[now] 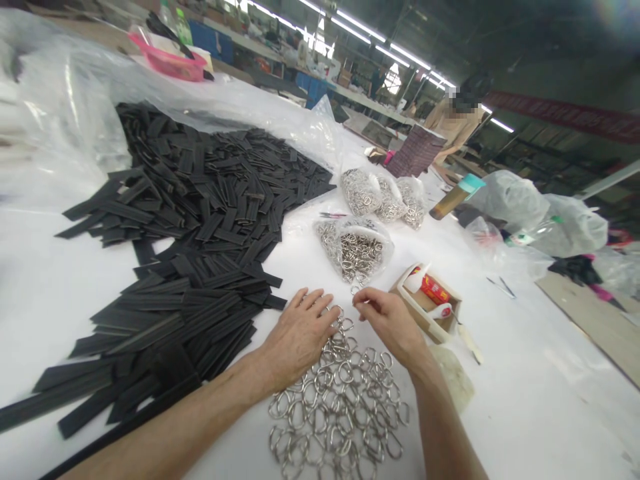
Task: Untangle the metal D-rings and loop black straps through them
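My left hand (299, 333) lies flat with fingers stretched out on the far edge of a heap of silver metal D-rings (340, 407) on the white table (60, 293). My right hand (387, 320) is beside it, fingers curled in a pinch above the same heap; what it pinches is too small to name. A large pile of black strips (200, 227) spreads to the left of my left hand.
An open plastic bag of rings (355, 250) lies just beyond my hands, with more bags of rings (380, 197) farther back. A small cardboard box (425, 300) sits right of my right hand. Clear plastic sheeting (75, 100), a pink basket (167, 60), a bottle (455, 197) and a person (457, 120) are beyond.
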`<state>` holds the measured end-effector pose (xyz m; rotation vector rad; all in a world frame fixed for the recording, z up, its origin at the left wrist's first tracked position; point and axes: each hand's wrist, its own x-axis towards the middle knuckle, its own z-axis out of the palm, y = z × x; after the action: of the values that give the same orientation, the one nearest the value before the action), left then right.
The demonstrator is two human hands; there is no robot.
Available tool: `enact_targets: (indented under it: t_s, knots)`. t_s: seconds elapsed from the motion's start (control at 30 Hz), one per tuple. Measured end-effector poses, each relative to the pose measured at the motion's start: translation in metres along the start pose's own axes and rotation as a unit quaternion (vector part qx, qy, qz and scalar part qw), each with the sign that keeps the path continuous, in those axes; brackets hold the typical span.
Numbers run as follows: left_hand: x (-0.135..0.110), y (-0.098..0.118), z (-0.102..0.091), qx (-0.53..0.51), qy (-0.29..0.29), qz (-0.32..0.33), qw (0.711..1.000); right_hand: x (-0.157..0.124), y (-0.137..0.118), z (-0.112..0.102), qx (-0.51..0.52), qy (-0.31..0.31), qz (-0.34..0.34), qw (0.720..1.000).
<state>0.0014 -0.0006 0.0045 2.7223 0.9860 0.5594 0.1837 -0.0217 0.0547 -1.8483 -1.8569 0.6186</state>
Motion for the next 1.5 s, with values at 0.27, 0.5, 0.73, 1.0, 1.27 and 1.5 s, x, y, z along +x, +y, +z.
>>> enact_targets:
  t_s: [0.27,0.5,0.73,1.0,1.27,1.5]
  knots:
    - [-0.002,0.000,-0.001,0.004,-0.003,-0.001,1.000,0.034,0.013,0.004,-0.164,0.081,-0.010,0.983]
    - [-0.003,0.001,0.000,0.006,0.006,0.002,1.000,0.033,0.025,0.003,-0.211,0.056,0.001,0.976]
    - [-0.004,-0.001,0.001,0.012,0.006,0.005,1.000,0.040,0.024,0.013,-0.196,0.058,-0.022,0.979]
    - [-0.003,-0.001,0.002,0.021,0.004,0.008,1.000,0.024,0.025,0.018,-0.196,0.091,-0.040,0.976]
    - [-0.003,0.000,0.001,0.009,0.009,0.006,1.000,0.010,0.029,0.021,-0.154,0.124,-0.080,0.977]
    - [-0.001,0.001,0.000,0.008,0.002,0.007,1.000,0.002,0.034,0.030,-0.147,0.130,-0.085,0.977]
